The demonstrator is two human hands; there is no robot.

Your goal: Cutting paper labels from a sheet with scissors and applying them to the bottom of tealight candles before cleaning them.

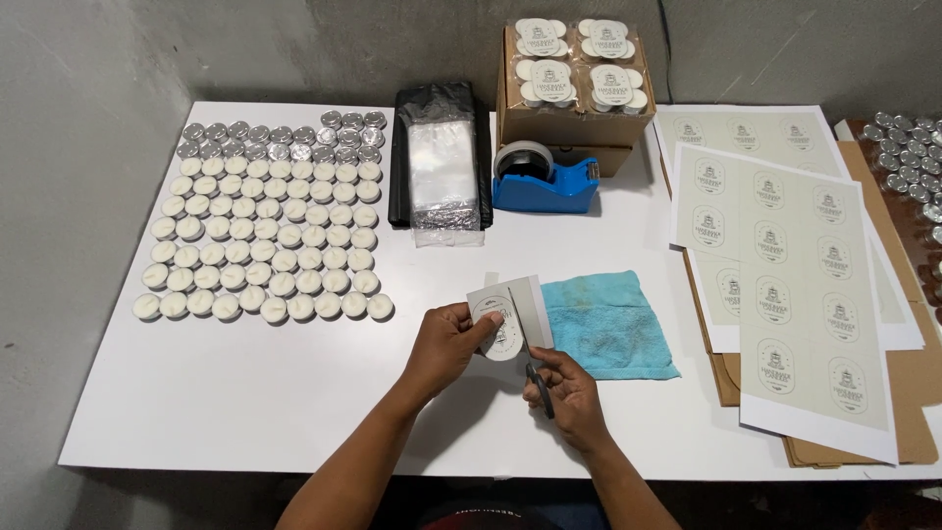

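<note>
Scissors (530, 365) are partway through a grey label strip (507, 312), their blades running up alongside the printed oval while the right hand (567, 395) works the handles, fingers closed through the loops. The left hand (453, 339) pinches the strip between thumb and fingers, its grip closed on the paper's left side and holding it just above the worktop (294, 412). Judging by the cut, one side of the oval looks trimmed round at the bottom, and the grey margin to the right of the blades is still attached, so this label seems about half freed.

Much appears left: to the right of the grip, well apart, lie large label sheets (785, 285) with many uncut ovals, stacked over brown cardboard (917, 393). Just beside the right hand, touching nothing held, lies a blue cloth (613, 329). Beyond the grip stand a blue tape dispenser (545, 182) and a cardboard box (574, 123) topped with packed, labelled candle sets (579, 64), which suggests several packs are already finished. Clear bags on a black bag (442, 172) lie beside them. Far to the left of the grip, white tealight candles (265, 260) sit in rows with empty metal cups (285, 137) behind.

Nothing stands in the scissors' way; only the cloth lies near.
</note>
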